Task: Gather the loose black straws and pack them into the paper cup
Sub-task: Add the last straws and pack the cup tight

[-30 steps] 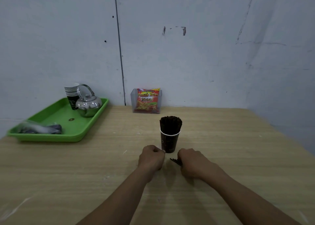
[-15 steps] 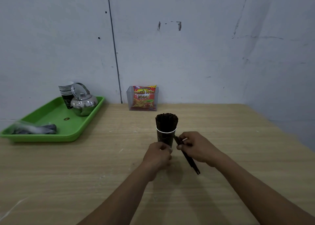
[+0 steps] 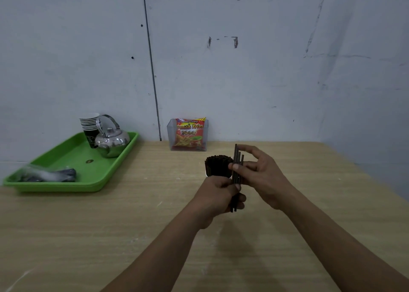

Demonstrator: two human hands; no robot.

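Paper cup (image 3: 207, 174) almost wholly hidden behind left hand (image 3: 218, 195), plastic bag (image 3: 47, 174) at nine o'clock blurred, contents unclear, forearms cut off at six o'clock.

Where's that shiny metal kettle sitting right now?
The kettle sits at the far end of the green tray, on the table's left side, right beside a stack of paper cups.

Head view, forward and down, near table (image 3: 88, 236), edges perhaps warped

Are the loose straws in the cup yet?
Not yet. The loose straws stand upright between both hands, beside the paper cup's packed bundle.
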